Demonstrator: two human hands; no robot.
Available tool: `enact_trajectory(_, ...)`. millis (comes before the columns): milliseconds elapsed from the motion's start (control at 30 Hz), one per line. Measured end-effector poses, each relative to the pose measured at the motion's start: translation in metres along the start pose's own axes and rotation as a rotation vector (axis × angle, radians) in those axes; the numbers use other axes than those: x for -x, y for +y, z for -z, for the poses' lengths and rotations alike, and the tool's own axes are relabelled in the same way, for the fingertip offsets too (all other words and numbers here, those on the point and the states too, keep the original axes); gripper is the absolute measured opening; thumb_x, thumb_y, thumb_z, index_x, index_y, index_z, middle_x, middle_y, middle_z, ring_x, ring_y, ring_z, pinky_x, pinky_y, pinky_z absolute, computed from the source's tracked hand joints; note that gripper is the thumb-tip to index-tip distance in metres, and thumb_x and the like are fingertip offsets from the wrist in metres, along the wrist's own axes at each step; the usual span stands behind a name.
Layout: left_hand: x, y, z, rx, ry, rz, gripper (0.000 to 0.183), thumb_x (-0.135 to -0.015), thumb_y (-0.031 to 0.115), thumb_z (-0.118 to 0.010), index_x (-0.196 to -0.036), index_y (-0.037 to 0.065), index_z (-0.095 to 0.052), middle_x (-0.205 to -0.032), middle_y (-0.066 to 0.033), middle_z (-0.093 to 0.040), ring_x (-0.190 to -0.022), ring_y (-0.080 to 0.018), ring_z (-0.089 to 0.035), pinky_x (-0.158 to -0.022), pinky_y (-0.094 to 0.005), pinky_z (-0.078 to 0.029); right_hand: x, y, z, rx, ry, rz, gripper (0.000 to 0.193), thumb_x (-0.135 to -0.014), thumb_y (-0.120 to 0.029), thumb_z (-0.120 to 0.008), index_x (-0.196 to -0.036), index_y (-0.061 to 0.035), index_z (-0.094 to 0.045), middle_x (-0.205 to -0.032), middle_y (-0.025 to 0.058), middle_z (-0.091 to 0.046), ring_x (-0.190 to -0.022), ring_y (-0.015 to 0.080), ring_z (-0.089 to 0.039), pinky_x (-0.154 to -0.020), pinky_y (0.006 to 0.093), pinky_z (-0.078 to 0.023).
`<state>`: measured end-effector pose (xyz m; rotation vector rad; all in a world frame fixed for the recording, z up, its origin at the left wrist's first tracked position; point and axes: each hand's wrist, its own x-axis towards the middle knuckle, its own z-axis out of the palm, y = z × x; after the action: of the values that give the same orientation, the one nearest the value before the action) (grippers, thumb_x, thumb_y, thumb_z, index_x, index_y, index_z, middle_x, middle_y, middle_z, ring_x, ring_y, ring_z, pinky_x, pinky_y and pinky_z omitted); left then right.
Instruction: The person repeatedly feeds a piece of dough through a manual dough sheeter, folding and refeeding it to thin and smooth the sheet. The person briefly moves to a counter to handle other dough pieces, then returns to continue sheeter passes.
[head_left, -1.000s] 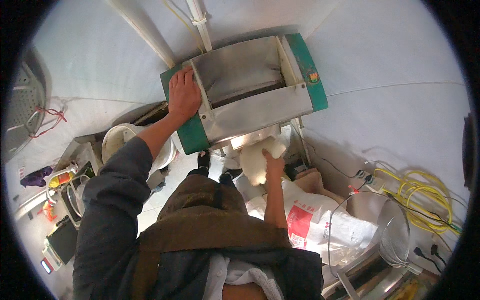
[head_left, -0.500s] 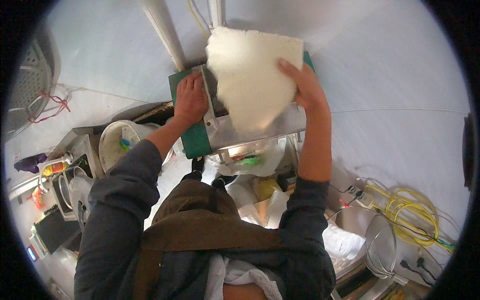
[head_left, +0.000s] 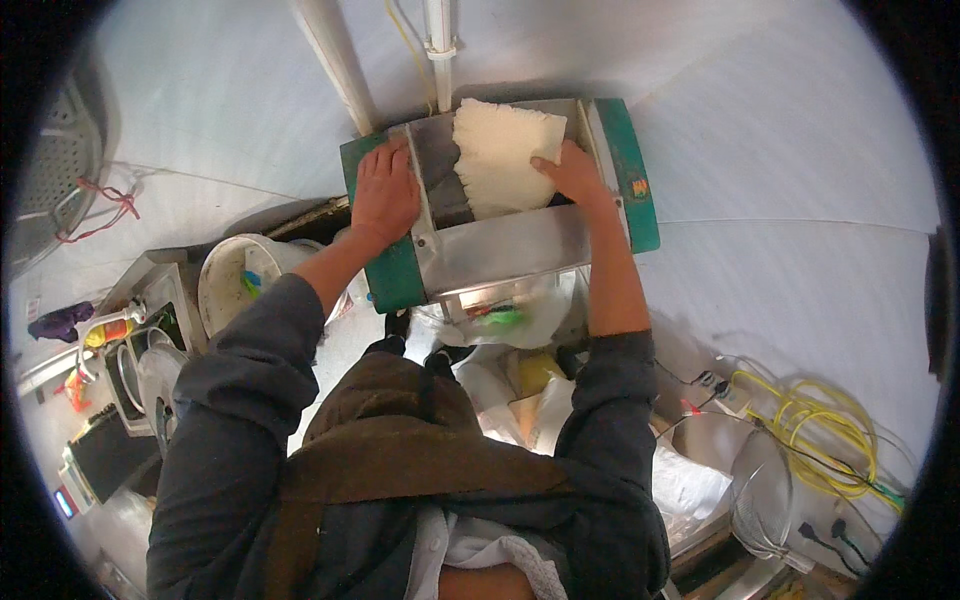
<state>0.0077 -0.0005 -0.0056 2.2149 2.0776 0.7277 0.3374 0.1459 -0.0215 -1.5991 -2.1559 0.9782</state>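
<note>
The cream, ragged-edged, dough-like sheet point(head_left: 507, 155) is looking matt and faintly rough from here. The broad silver metal panel point(head_left: 510, 245) is gleaming softly, smooth; the flat green end panel point(head_left: 398, 278) is looking painted. The brown cloth apron point(head_left: 400, 472) is appearing dull, the round silver wire-mesh strainer point(head_left: 762, 490) glinting.

This looks like a small working kitchen for making dough. A heavy roller machine of bare metal with green end panels point(head_left: 510, 245) stands against the plain off-white wall point(head_left: 770, 130), a pale, rough-edged sheet of what seems to be dough point(head_left: 508, 155) at its opening. A round wire-mesh strainer point(head_left: 760, 485), a round perforated metal pan point(head_left: 48, 185), a white plastic bucket point(head_left: 222, 300) and a brown cloth apron point(head_left: 410, 465) fit too.
</note>
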Motion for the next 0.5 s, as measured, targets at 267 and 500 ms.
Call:
enact_trajectory(267,0.000,-0.001,0.006,-0.076,-0.065,0.047,0.046,-0.094,0.013,-0.059,-0.137,-0.001,-0.056,-0.145,-0.0185,-0.055,-0.135,-0.0413,-0.051,-0.118,-0.0529,-0.038,0.167,-0.062,-0.032,-1.262,0.318,-0.087,0.041,-0.103,-0.027,-0.075,-0.132,0.0008,-0.069,-0.122,0.0146,-0.075,-0.106,0.0302,-0.073,-0.098,0.0434,-0.058)
enact_trajectory(500,0.000,0.004,0.001,-0.067,-0.013,-0.001,0.043,-0.096,0.012,-0.057,-0.137,-0.001,-0.056,-0.144,-0.0180,-0.056,-0.134,-0.0402,-0.051,-0.117,-0.0527,-0.039,0.256,0.110,-0.184,-2.384,0.379,-0.572,0.034,-0.111,-0.029,-0.056,-0.130,-0.0026,-0.066,-0.131,0.0156,-0.068,-0.125,0.0313,-0.063,-0.108,0.0473,-0.054)
